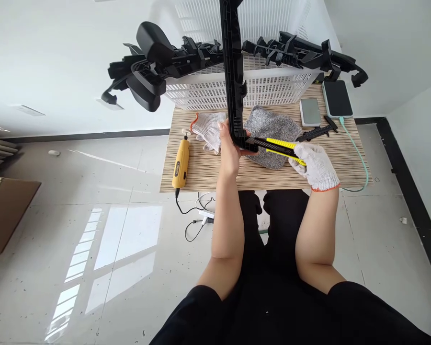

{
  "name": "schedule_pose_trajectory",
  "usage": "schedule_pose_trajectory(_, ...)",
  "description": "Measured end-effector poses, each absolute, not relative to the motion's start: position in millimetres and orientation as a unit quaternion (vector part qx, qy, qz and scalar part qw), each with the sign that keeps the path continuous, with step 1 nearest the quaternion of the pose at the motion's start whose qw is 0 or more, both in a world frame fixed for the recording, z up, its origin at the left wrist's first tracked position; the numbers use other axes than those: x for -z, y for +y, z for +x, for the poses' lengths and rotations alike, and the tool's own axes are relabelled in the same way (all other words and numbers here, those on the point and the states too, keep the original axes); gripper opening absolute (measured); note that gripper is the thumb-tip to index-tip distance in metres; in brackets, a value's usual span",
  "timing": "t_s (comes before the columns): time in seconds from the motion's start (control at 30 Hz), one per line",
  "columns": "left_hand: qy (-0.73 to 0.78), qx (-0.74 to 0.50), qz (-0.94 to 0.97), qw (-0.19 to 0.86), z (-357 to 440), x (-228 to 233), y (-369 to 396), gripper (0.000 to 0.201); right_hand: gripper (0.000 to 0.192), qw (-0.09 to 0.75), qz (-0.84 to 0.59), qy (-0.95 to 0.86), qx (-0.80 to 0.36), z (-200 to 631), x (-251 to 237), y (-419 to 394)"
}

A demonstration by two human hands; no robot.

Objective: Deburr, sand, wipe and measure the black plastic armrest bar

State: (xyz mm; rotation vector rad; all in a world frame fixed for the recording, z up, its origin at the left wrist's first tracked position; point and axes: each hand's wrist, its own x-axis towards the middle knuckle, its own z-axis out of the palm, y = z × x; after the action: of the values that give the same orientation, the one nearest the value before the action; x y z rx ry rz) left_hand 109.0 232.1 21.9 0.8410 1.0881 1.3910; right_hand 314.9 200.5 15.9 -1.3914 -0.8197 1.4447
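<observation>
My bare left hand [230,148] is wrapped round the lower end of a long black plastic trim part [233,72], which stands up over the table and bends to the right at its foot. In a white knit glove with an orange cuff, my right hand [314,163] grips a yellow and black utility knife [282,147]. The knife points left, its tip at the bent foot of the part; whether the blade touches it I cannot tell. Behind the knife lies a grey cloth [271,124]. Another white glove [210,128] rests left of my left hand.
A white slatted basket [201,93] at the back holds several black plastic parts [158,62]. On the table [201,177] lie a yellow rotary tool [181,163] with a cord, a black caliper [314,133], a small grey device [310,112] and a phone-like device [337,98] on a green cable.
</observation>
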Motion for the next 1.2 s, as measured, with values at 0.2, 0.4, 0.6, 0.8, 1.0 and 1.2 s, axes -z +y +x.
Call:
schedule_pose_trajectory(0.2,0.437,-0.599,0.368,0.561,106,-15,235,0.058,0.017,0.444,-0.564,-0.344,-0.606,314,-18,201)
schedule_pose_trajectory(0.4,0.438,-0.603,0.374,0.552,107,-17,233,0.058,0.017,0.449,-0.569,-0.342,-0.598,312,-18,202)
schedule_pose_trajectory(0.6,0.434,-0.604,0.355,0.567,107,-15,235,0.044,0.018,0.451,-0.573,-0.336,-0.596,312,-20,202)
schedule_pose_trajectory(0.8,0.469,-0.608,0.329,0.55,106,-11,238,0.028,0.02,0.457,-0.578,-0.335,-0.587,313,-17,202)
schedule_pose_trajectory(1.0,0.439,-0.617,0.337,0.56,104,-10,238,0.025,0.018,0.472,-0.578,-0.331,-0.578,312,-19,201)
schedule_pose_trajectory(1.2,0.436,-0.622,0.326,0.563,104,-8,239,0.026,0.02,0.452,-0.57,-0.346,-0.592,313,-20,197)
